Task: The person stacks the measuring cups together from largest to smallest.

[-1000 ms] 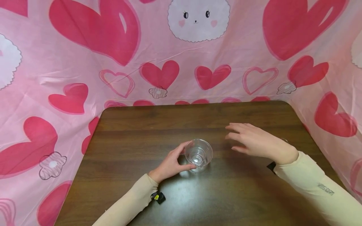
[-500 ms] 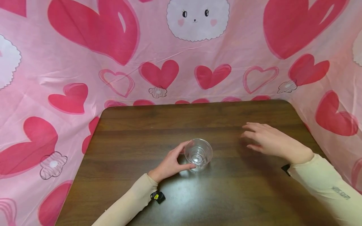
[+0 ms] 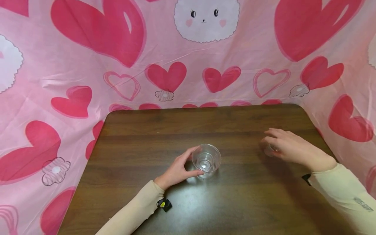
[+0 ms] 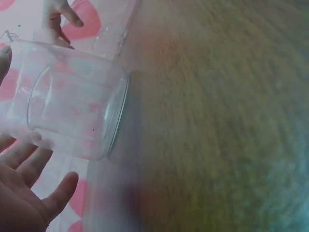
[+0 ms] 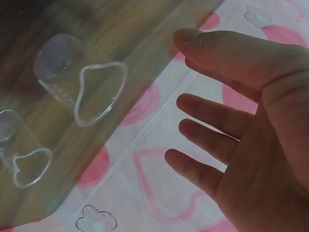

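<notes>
A clear glass beaker [image 3: 206, 160] stands on the brown wooden table [image 3: 141, 140]. Thumb in front and fingers behind, my left hand [image 3: 179, 168] grips its side; the left wrist view shows the beaker's glass wall [image 4: 77, 101] close by. Over the right part of the table, my right hand [image 3: 293, 147] hovers with loosely bent fingers. A smaller glass vessel [image 3: 271, 150] shows partly under its fingertips. In the right wrist view, one glass beaker [image 5: 63, 72] and a smaller one [image 5: 21, 150] stand apart from the fingers.
Pink cloth [image 3: 194, 54] printed with hearts hangs around the table's back and sides. The table's back edge runs along the cloth. Black wrist devices [image 3: 164, 204] sit at both cuffs.
My right hand has moved to the right, away from the held beaker, and a glass vessel now shows under its fingertips. My left hand and its beaker have stayed put.
</notes>
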A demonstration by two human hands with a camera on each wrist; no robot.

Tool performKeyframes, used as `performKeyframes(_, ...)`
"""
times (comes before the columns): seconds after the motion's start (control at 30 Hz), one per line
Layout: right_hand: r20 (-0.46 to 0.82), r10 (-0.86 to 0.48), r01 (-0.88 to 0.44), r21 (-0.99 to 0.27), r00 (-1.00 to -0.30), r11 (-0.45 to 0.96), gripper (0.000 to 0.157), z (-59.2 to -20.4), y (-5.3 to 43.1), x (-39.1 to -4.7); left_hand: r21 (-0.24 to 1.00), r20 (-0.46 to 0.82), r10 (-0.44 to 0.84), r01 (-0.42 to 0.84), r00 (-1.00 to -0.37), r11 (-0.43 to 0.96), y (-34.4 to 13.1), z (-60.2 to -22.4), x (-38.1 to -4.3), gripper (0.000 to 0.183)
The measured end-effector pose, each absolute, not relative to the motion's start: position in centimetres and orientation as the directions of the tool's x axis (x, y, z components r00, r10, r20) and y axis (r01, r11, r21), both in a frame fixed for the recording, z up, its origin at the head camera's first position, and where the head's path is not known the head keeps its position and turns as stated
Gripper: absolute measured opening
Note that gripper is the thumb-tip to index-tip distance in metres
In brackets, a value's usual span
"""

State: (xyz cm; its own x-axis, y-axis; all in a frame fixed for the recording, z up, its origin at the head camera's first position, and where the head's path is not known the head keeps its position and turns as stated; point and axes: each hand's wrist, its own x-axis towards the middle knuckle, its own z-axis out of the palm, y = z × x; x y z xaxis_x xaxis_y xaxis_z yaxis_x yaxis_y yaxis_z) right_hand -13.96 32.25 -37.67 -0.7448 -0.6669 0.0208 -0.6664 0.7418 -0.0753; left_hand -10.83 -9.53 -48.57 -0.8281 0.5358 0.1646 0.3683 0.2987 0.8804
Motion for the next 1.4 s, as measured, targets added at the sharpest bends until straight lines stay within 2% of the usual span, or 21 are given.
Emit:
performKeyframes(0.23,0.049,-0.662,-0.664,-0.055,-0.748,0.746,0.047,-38.4,33.7,-13.8,0.881,0.157,0.536,0.362,-0.83,0.303,-9.6,-48.6,-10.9,0.086)
performKeyframes(0.47,0.036,-0.629,-0.629,-0.091,-0.776,0.772,0.05,-39.1,34.9,-14.0,0.882,0.156,0.532,0.359,-0.833,0.305,-9.6,-48.6,-11.0,0.087)
performKeyframes(1.03,0.071,-0.627,-0.631,-0.074,-0.776,0.773,0.057,-40.5,36.3,-14.6,0.874,0.163,0.531,0.372,-0.831,0.314,-9.7,-48.7,-11.0,0.087)
performKeyframes(1.4,0.032,-0.615,-0.615,-0.084,-0.788,0.784,0.06,-41.4,36.8,-14.9,0.874,0.16,0.522,0.366,-0.838,0.32,-9.7,-48.8,-10.8,0.086)
